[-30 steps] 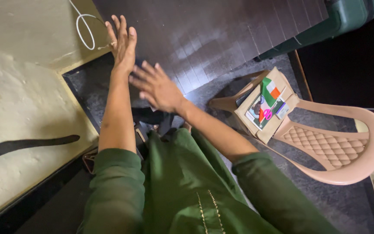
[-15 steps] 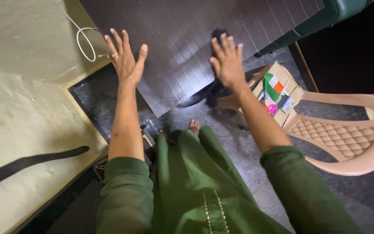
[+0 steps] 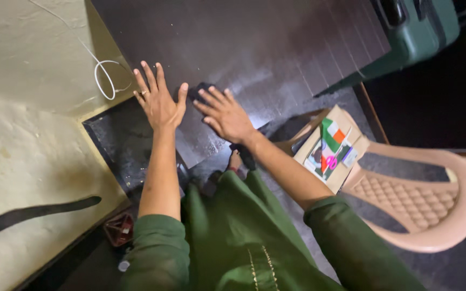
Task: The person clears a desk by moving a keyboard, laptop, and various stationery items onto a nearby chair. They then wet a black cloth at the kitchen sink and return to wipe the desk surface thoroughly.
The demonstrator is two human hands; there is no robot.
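Wiping near centre frame, the right hand (image 3: 227, 114) presses a dark cloth (image 3: 198, 90) flat, fingers spread, on the dark slatted table (image 3: 276, 48); the left hand (image 3: 158, 102) rests open alongside, gripping nothing. Even pressure and overlapping strokes would serve best.

The person is wearing a dark green garment with elbow-length sleeves, thin gold stitching down its front, and a ring on the left hand (image 3: 160, 102).

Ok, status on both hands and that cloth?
Left hand flat on dark table, fingers spread. Right hand pressing dark cloth. Nothing else on the tabletop.
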